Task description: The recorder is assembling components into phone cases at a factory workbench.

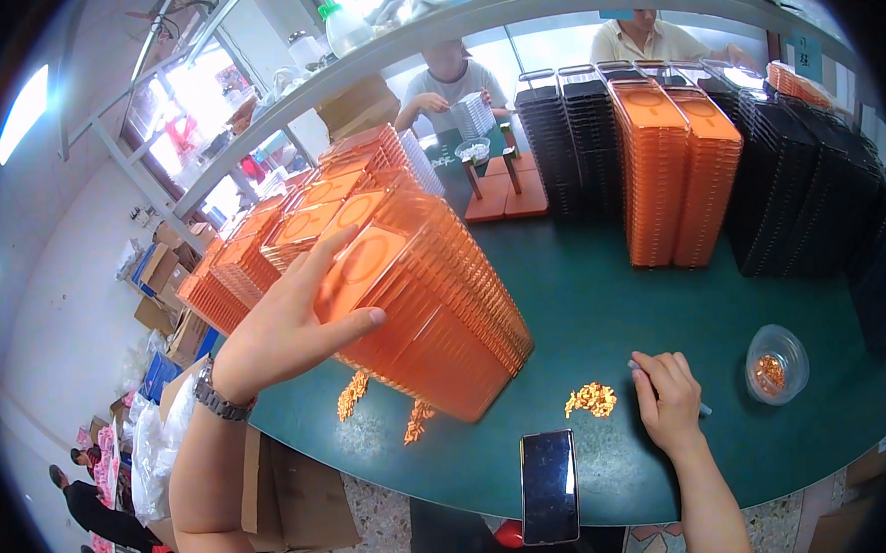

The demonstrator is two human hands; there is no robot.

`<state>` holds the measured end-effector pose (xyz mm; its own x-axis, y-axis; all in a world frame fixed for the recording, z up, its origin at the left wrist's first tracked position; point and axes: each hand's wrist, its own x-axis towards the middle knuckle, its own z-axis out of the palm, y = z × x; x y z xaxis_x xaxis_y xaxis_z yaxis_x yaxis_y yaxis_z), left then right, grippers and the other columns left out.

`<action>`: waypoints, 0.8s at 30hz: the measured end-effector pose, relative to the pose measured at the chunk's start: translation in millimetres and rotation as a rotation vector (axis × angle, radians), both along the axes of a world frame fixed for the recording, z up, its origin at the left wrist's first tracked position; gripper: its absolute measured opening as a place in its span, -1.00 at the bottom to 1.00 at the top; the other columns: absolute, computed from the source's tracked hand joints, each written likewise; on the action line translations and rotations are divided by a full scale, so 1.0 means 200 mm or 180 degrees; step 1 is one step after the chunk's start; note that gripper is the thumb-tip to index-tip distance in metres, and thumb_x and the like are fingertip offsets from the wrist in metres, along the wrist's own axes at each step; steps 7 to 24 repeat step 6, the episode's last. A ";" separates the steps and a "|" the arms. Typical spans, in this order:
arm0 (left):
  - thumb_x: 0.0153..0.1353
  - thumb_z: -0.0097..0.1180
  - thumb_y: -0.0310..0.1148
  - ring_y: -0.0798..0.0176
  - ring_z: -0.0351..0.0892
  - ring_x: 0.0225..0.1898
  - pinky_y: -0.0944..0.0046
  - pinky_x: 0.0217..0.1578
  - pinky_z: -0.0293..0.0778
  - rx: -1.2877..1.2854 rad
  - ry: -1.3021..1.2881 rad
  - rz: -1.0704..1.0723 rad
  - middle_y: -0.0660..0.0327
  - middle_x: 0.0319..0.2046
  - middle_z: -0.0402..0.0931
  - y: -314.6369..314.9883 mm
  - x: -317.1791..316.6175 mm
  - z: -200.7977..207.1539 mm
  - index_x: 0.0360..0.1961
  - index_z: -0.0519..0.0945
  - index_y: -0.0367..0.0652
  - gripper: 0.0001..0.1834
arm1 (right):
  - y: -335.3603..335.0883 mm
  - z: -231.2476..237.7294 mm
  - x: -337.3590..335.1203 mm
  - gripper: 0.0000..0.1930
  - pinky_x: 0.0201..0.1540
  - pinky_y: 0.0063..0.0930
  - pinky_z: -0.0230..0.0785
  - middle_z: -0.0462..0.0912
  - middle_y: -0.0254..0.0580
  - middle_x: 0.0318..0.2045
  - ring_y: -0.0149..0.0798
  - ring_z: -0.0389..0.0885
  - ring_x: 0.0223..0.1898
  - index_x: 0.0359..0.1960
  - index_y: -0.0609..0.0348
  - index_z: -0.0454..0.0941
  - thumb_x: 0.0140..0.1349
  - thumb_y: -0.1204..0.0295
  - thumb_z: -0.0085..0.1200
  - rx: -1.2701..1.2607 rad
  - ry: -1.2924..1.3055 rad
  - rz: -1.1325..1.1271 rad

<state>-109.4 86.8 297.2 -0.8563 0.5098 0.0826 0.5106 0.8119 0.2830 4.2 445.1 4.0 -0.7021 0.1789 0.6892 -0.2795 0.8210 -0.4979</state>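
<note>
My left hand rests against the upper end of a tall, leaning stack of translucent orange phone cases, its thumb and fingers spread. A round ring mark shows on the top case. On the green table, my right hand is closed around a thin, grey, pen-like tool; only its ends show beside the fingers. A pile of small gold-coloured pieces lies just left of that hand. Smaller gold heaps lie below the leaning stack. Nearest the table edge is a dark-screened phone.
A clear plastic bowl with copper-coloured pieces stands at right. Orange stacks and black stacks line the back, with more orange stacks at left. A shelf crosses above. Two people sit across the table.
</note>
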 end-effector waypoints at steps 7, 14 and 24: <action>0.30 0.42 0.04 -0.25 0.13 0.63 -0.04 0.58 0.12 0.0321 0.0154 -0.0188 -0.23 0.60 0.16 -0.08 0.02 -0.10 0.67 0.10 -0.20 0.10 | 0.00 -0.03 0.00 -0.82 -0.22 -0.18 0.53 0.72 -0.18 -0.25 -0.07 0.64 -0.21 -0.06 0.20 0.76 0.37 0.46 0.25 0.0111 -0.0420 -0.0156; 0.30 0.42 0.04 -0.25 0.13 0.63 -0.04 0.58 0.12 0.0321 0.0154 -0.0188 -0.23 0.60 0.16 -0.08 0.02 -0.10 0.67 0.10 -0.20 0.10 | 0.00 -0.03 0.00 -0.82 -0.22 -0.18 0.53 0.72 -0.18 -0.25 -0.07 0.64 -0.21 -0.06 0.20 0.76 0.37 0.46 0.25 0.0111 -0.0420 -0.0156; 0.30 0.42 0.04 -0.25 0.13 0.63 -0.04 0.58 0.12 0.0321 0.0154 -0.0188 -0.23 0.60 0.16 -0.08 0.02 -0.10 0.67 0.10 -0.20 0.10 | 0.00 -0.03 0.00 -0.82 -0.22 -0.18 0.53 0.72 -0.18 -0.25 -0.07 0.64 -0.21 -0.06 0.20 0.76 0.37 0.46 0.25 0.0111 -0.0420 -0.0156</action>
